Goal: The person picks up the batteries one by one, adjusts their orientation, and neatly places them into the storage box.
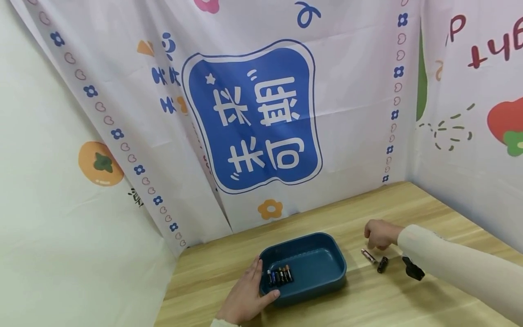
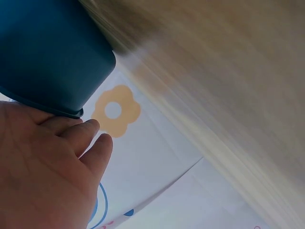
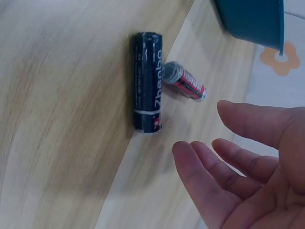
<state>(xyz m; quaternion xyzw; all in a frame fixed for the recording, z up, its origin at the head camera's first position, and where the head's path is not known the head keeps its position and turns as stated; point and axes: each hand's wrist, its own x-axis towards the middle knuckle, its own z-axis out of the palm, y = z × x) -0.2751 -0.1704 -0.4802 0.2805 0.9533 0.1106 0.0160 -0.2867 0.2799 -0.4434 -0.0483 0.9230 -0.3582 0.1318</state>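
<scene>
A dark blue rectangular bin (image 1: 314, 290) sits on the table. Several batteries (image 1: 280, 274) lie side by side in a row at its left end. My left hand (image 1: 245, 293) rests against the bin's left near corner, fingers along the left rim and thumb at the near side. To the right of the bin lie two loose batteries: a black one (image 3: 148, 86) with white lettering and a smaller red-and-silver one (image 3: 187, 82). My right hand (image 1: 382, 235) hovers just beyond them, thumb and fingers apart in the right wrist view, with nothing between them.
The wood-grain table (image 1: 327, 222) ends at a printed cloth (image 1: 347, 150) hanging behind. More cloth (image 1: 461, 172) covers the right side, and a pale wall (image 1: 81, 254) stands at left. A black strap piece (image 1: 413, 268) hangs under the right sleeve.
</scene>
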